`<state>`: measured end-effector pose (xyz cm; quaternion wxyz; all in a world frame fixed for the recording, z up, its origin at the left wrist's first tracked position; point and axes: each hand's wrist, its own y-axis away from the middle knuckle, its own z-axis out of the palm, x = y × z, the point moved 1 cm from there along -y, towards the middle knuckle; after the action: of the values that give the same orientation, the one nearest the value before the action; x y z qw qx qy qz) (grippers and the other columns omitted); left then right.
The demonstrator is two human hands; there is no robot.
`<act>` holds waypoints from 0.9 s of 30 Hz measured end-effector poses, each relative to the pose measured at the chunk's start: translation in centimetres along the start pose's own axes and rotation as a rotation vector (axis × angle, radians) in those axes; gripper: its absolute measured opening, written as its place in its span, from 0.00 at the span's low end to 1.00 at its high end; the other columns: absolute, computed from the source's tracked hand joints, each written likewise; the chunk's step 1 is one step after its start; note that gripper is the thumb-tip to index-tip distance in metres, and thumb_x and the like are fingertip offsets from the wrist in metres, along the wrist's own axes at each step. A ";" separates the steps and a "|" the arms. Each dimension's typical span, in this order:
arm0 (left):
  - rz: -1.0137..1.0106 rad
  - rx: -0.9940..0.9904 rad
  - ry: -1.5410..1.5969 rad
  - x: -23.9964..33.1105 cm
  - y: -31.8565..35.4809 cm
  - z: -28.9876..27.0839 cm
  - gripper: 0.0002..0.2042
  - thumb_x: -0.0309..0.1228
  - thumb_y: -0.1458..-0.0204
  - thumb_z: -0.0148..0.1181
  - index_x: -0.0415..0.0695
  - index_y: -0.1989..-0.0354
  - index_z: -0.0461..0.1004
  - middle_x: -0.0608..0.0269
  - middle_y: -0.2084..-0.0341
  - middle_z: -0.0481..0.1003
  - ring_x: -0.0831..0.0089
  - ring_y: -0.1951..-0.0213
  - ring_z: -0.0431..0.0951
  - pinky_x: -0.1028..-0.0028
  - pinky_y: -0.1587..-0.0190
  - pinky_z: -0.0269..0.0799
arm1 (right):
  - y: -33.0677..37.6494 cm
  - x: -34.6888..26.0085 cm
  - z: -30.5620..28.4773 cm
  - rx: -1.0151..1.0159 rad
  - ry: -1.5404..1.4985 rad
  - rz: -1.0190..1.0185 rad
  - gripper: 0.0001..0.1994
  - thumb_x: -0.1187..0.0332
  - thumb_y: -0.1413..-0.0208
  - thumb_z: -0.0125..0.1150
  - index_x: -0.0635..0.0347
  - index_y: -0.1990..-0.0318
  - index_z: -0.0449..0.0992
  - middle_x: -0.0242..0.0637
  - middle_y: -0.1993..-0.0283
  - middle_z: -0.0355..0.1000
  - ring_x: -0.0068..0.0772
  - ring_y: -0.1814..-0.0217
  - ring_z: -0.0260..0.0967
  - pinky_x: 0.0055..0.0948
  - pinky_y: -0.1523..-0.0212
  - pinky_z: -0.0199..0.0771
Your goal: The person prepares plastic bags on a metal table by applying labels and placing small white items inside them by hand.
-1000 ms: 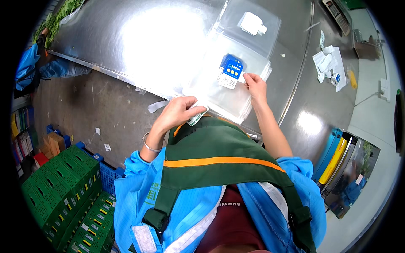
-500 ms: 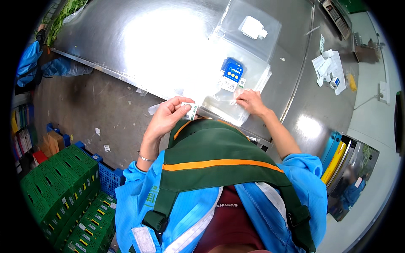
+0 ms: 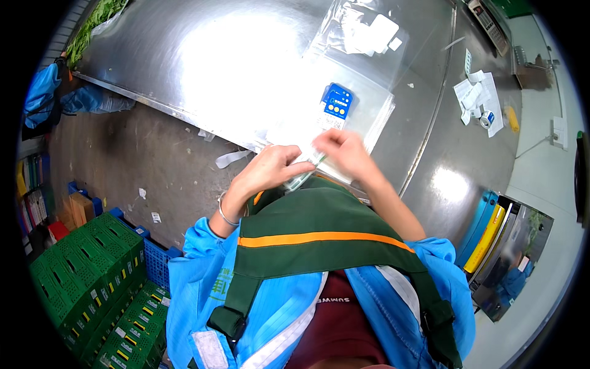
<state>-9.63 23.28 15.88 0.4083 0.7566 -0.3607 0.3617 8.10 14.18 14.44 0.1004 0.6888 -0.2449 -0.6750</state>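
My left hand (image 3: 273,167) pinches white labels with green print (image 3: 300,180) between thumb and fingers, close in front of my green apron (image 3: 319,212). My right hand (image 3: 349,157), smeared by motion, is at the far end of those labels; whether its fingertips grip them cannot be made out. Just beyond the hands, a blue-and-white card (image 3: 338,101) lies on a stack of clear plastic bags (image 3: 380,126). Farther off, a crumpled clear bag (image 3: 344,27) lies beside white cards (image 3: 382,32).
The steel table (image 3: 141,55) has leafy greens (image 3: 92,24) at its far left corner. Papers with a label roll (image 3: 479,101) and a keypad device (image 3: 488,24) are at right. Green crates (image 3: 86,264) stand at lower left. Folders (image 3: 482,240) stand at lower right. Another person's blue sleeve (image 3: 42,89) shows at far left.
My right hand has left the bag stack and moved left to the labels. My left hand has shifted slightly right. A crumpled clear bag now lies by the white cards at the far side.
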 end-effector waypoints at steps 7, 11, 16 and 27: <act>-0.196 -0.134 0.105 -6.6 3.7 -4.3 0.15 0.37 0.52 0.61 0.37 0.78 0.71 0.73 0.86 0.61 0.84 0.80 0.58 0.76 0.80 0.55 | -7.4 11.2 -7.9 0.714 0.156 0.065 0.14 0.69 0.55 0.64 0.60 0.59 0.75 0.37 0.67 0.72 0.31 0.64 0.67 0.28 0.56 0.67; -0.578 0.144 -0.367 -14.8 13.5 -8.3 0.21 0.33 0.62 0.64 0.39 0.56 0.75 0.56 0.82 0.73 0.75 0.78 0.72 0.70 0.73 0.68 | -4.5 9.5 -8.6 0.608 0.550 -0.194 0.23 0.67 0.58 0.65 0.53 0.50 0.70 0.36 0.60 0.68 0.38 0.54 0.65 0.34 0.54 0.66; -0.273 0.227 0.385 -6.6 7.6 -6.6 0.17 0.26 0.49 0.55 0.39 0.49 0.69 0.64 0.71 0.75 0.79 0.70 0.74 0.78 0.67 0.70 | -0.5 11.0 -6.5 -0.041 0.987 -0.170 0.10 0.63 0.54 0.60 0.48 0.62 0.76 0.32 0.61 0.70 0.33 0.51 0.62 0.39 0.48 0.53; -0.163 0.098 0.446 -4.0 1.0 0.0 0.10 0.29 0.44 0.52 0.37 0.57 0.72 0.66 0.73 0.76 0.83 0.69 0.72 0.81 0.63 0.68 | -4.6 6.9 -10.1 -0.288 0.731 -0.024 0.10 0.62 0.57 0.64 0.59 0.71 0.78 0.39 0.73 0.74 0.30 0.71 0.69 0.28 0.66 0.68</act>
<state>-12.43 23.90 12.91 0.4685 0.7036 -0.1813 0.5027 18.74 12.89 6.88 0.2688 0.8653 -0.0879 -0.4138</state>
